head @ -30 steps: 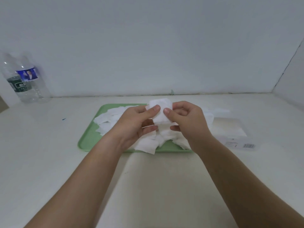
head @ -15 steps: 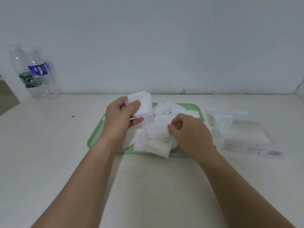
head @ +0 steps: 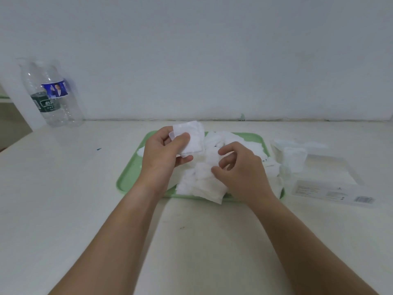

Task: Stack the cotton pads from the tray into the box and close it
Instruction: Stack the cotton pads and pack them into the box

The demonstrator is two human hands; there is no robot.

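Holds stacked cotton pads [head: 192, 137] in left hand [head: 163, 154] over tray [head: 129, 177]; pinches a loose pad [head: 204, 175] with right hand [head: 240, 169], nearer the open box [head: 331, 177] by right edge of worktop [head: 63, 188].

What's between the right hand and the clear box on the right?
In the head view, loose white cotton pads and the rim of the green plastic tray lie between the right hand and the clear plastic box.

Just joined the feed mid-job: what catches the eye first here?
The left hand grips a small stack of cotton pads above the green tray at mid-table. The right hand curls its fingers onto the loose pile heaped on that tray. The clear box lies to the tray's right.
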